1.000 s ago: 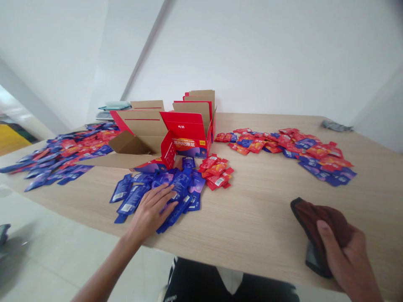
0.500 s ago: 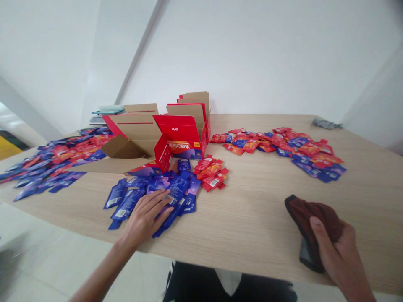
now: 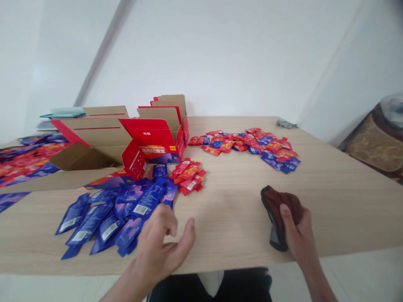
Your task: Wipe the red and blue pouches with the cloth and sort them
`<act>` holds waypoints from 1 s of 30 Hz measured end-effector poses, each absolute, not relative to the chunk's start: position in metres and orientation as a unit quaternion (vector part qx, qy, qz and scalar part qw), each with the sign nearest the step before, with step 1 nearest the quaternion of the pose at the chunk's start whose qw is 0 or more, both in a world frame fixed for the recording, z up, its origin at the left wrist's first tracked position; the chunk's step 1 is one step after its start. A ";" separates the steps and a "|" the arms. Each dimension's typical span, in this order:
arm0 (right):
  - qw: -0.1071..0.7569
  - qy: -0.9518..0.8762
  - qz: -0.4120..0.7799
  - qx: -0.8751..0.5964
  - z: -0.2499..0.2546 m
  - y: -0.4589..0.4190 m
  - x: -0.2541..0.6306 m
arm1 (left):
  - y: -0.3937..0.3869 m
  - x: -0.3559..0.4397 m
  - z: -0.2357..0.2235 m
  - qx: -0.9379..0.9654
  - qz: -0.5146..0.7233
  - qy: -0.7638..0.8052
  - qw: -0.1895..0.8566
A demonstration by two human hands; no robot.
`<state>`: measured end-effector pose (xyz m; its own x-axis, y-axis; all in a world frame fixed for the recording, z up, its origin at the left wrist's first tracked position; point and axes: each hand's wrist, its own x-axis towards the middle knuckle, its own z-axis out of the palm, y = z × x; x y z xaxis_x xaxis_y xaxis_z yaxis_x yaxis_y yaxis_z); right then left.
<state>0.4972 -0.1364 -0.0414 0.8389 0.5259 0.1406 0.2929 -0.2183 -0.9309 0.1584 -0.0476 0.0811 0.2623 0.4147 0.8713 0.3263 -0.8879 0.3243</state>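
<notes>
My left hand (image 3: 162, 241) is raised over the table's near side, just right of the blue sachets (image 3: 108, 222). Its thumb stands apart from the curled fingers and nothing shows between them. In my right hand (image 3: 299, 235) is a folded brown cloth (image 3: 281, 203) with black edging and a grey part below, the thumb pressed on top. The blue sachets lie in a loose, overlapping pile. Beside them is a small heap of red sachets (image 3: 190, 178).
Open red cardboard boxes (image 3: 157, 138) stand behind the blue pile, flaps up. Mixed red and blue sachets (image 3: 252, 144) spread across the back right of the table (image 3: 233, 218); more sachets (image 3: 25, 161) lie far left. A grey crumpled item (image 3: 286, 124) rests at the back corner.
My left hand has lifted off the blue sachets and moved right, its fingers now curled. My right hand still grips the brown cloth. The view has turned to the right.
</notes>
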 end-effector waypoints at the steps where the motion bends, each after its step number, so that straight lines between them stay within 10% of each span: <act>1: 0.569 -0.255 0.109 -0.774 -0.041 -0.136 0.497 | -0.051 0.174 0.080 0.807 0.547 0.217 0.057; 11: 0.627 -0.249 0.142 -0.725 -0.026 -0.134 0.487 | -0.029 0.323 0.066 0.971 0.200 0.071 0.105; 30: 0.749 -0.123 0.206 -0.617 -0.016 -0.137 0.483 | 0.147 0.576 0.027 0.981 0.084 0.171 -0.030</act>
<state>0.4831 -0.1368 -0.0161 0.8843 0.4616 -0.0697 -0.1567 0.1527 -0.9758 0.5758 0.1475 0.0271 0.9272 0.3312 0.1749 0.3411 -0.9396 -0.0292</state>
